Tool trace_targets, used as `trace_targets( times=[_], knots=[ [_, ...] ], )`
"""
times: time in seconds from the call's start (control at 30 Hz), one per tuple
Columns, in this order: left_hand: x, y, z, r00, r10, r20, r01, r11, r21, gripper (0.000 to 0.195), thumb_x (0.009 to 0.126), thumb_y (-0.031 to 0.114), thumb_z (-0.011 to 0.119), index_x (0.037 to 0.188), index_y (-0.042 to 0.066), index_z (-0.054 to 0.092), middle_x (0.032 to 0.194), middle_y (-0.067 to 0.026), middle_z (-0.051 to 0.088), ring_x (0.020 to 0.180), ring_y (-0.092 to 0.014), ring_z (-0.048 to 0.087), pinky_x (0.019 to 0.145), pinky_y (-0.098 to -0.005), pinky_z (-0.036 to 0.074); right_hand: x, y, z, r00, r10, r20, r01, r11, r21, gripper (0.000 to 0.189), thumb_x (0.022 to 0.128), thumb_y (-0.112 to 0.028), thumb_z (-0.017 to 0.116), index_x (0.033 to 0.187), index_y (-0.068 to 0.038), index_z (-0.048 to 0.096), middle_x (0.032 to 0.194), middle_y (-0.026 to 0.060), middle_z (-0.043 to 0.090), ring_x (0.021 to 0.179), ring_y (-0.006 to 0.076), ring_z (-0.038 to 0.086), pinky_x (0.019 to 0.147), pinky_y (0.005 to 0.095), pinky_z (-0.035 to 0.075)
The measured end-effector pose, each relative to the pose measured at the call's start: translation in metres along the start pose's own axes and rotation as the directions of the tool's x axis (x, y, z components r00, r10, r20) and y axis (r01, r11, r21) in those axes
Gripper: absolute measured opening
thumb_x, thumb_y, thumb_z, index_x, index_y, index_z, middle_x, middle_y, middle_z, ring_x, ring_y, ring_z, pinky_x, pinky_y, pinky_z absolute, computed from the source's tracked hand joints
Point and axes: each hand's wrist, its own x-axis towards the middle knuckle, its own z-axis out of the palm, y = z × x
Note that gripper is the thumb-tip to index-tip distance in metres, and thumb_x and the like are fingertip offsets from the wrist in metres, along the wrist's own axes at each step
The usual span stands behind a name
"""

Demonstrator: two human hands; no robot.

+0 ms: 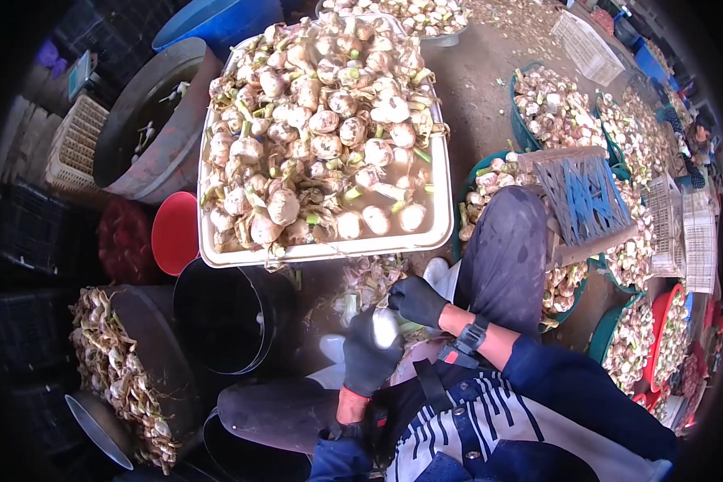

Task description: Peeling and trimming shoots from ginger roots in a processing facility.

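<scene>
My left hand (367,358), in a dark glove, grips a smooth white garlic bulb (385,329). A pale green stalk (410,327) shows beside the bulb. Just above it is my right hand (419,301), also gloved, with its fingers curled. Whether anything is inside those fingers is hidden. Peeled skins and stalk pieces (370,277) lie on the floor beyond my hands, between my white boots. In front of me stands a white tray (337,252), heaped with unpeeled garlic bulbs (325,120) and holding brownish water at its near right.
A black bucket (217,319) and a red bucket (175,235) stand at left, near a large metal tub (187,132). At right are a strap-woven wooden stool (584,196) and green baskets of garlic (557,111). A person (696,144) is at far right.
</scene>
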Motion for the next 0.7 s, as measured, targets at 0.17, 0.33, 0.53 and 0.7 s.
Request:
trace_targets(
  times=[0.17,0.33,0.53,0.7],
  knots=[
    [-0.001,-0.002,-0.003,0.999,0.043,0.007,-0.042,0.999,-0.032,0.059,0.064,0.013,0.074,0.115,-0.005,0.051,0.1,-0.0226,0.059,0.089,-0.038,0.061,0.077,-0.0405,0.05,0.006,0.006,0.014,1.0,0.014,-0.006,-0.013,0.994,0.108,0.015,0.078,-0.009,0.062,0.069,0.003,0.059,0.059,0.0159,0.056,0.055,0.0177,0.048,0.057,0.0378,0.042],
    [-0.005,-0.001,-0.005,1.0,0.01,0.009,-0.01,0.998,-0.064,0.06,0.062,0.012,0.076,0.114,-0.004,0.052,0.1,-0.0206,0.061,0.091,-0.033,0.063,0.081,-0.0379,0.05,0.007,0.001,0.02,0.992,0.109,0.056,-0.113,0.99,0.084,0.017,0.077,-0.012,0.065,0.07,0.003,0.061,0.057,0.0146,0.056,0.054,0.0143,0.045,0.057,0.0374,0.042],
    [-0.009,0.004,-0.009,1.0,-0.002,0.029,0.009,0.964,-0.265,0.058,0.067,0.017,0.073,0.116,-0.004,0.05,0.107,-0.0189,0.06,0.098,-0.029,0.061,0.087,-0.036,0.048,0.016,0.038,0.033,0.991,-0.107,-0.076,0.098,0.99,-0.102,0.019,0.079,-0.014,0.064,0.073,0.003,0.06,0.068,0.0188,0.062,0.061,0.0294,0.058,0.061,0.0416,0.045],
    [-0.03,-0.024,-0.003,0.941,-0.319,0.112,0.254,0.447,-0.858,0.067,0.076,0.04,0.066,0.125,-0.002,0.047,0.119,-0.0147,0.054,0.111,-0.025,0.054,0.093,-0.0373,0.046,0.014,0.007,0.028,0.934,-0.092,-0.345,0.048,0.99,-0.133,0.011,0.081,-0.01,0.058,0.081,0.001,0.054,0.074,0.0235,0.057,0.074,0.0408,0.058,0.066,0.0474,0.046]
  ],
)
